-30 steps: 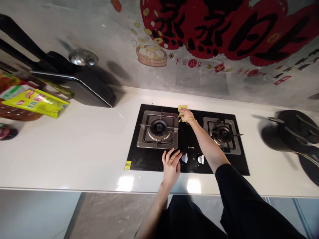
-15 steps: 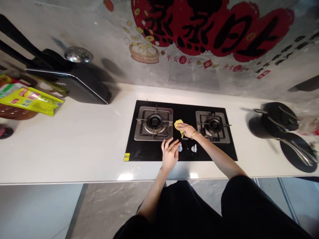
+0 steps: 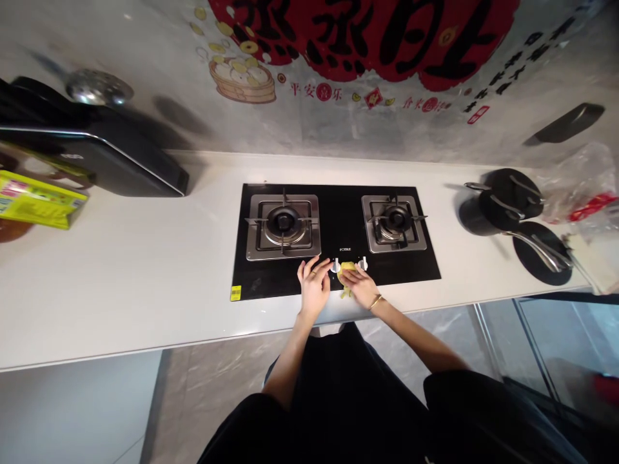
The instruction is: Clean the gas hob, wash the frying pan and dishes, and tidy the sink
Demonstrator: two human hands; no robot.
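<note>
My right hand (image 3: 362, 287) presses a yellow cloth (image 3: 346, 267) against the black glass gas stove (image 3: 338, 219), between its two silver knobs. A corner of the cloth hangs toward the stove's front edge. Just to the left, my left hand (image 3: 315, 285) rests with fingers spread at the front of the glass, its fingertips close to the left knob (image 3: 335, 265). The right knob (image 3: 362, 263) stands by the fingers of my right hand. Behind my hands are the left burner (image 3: 283, 222) and the right burner (image 3: 396, 220), each with a metal grate.
A black utensil holder (image 3: 130, 158) with a skimmer (image 3: 99, 87) stands at the left, beside a yellow food packet (image 3: 41, 200). On the right are a black lidded pot (image 3: 483, 209), a flat pan (image 3: 544, 261) and a clear plastic bag (image 3: 578, 183). The white counter (image 3: 159, 270) surrounds the stove.
My right hand has drawn the yellow cloth from the glass between the burners toward the front, down between the knobs. My left hand stays by the left knob. The camera view has shifted.
</note>
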